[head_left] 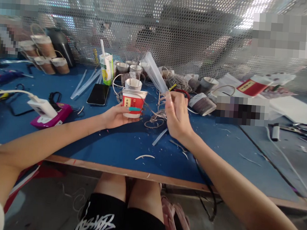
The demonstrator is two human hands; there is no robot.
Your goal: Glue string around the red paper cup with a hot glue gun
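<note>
My left hand [119, 115] is wrapped round a red and white paper cup [133, 105], which it holds upright just above the blue table. A turquoise nail shows on the thumb across the cup's front. Farther right, my right hand [179, 113] is closed on the lower end of a bundle of clear glue sticks [156, 75], which slants up and to the left. Loose twine [155, 120] lies between the two hands. Behind the held cup stands a twine-wrapped cup [133, 85] with a white rim.
A black phone [98, 94], a drink carton [106, 69] with a straw, and loose glue sticks lie left. Farther left are a purple power strip [50, 116] and a blue glue gun [9, 77]. Scissors [299, 128] lie right. A perforated metal screen [175, 32] stands behind.
</note>
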